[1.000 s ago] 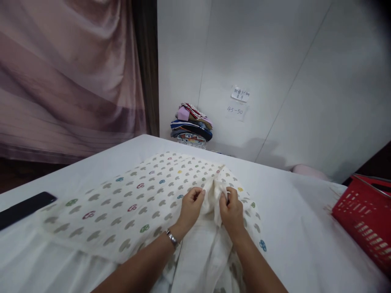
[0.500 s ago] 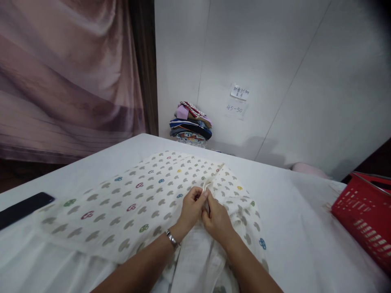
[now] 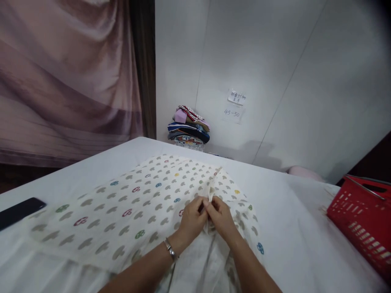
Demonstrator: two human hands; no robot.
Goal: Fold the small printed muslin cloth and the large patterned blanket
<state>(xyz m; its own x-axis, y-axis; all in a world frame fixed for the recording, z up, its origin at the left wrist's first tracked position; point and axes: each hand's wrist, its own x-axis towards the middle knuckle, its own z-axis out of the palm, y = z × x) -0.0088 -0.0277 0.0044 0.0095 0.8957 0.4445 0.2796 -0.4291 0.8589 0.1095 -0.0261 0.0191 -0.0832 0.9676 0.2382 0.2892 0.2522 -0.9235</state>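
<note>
A cream cloth (image 3: 128,199) printed with grey and coloured mushroom shapes lies spread over the white table (image 3: 293,228). My left hand (image 3: 194,215) and my right hand (image 3: 220,215) meet on it just right of the middle. Both pinch an edge of the cloth between thumbs and fingers, and a raised fold runs away from the fingertips. Plain white fabric hangs in creases below and between my wrists. What exactly the fingertips grip inside the fold is partly hidden. A metal bracelet circles my left wrist.
At the far table edge rises a stack of folded clothes (image 3: 188,128). On the right stands a red plastic basket (image 3: 363,219); a black phone-like slab (image 3: 21,212) lies at the left. Paper notes (image 3: 233,108) hang on the wall, and a pinkish curtain (image 3: 67,81) covers the left side.
My hands have slid slightly along the cloth edge toward me, with the fingertips still pinched together. The whole view has shifted a little.
</note>
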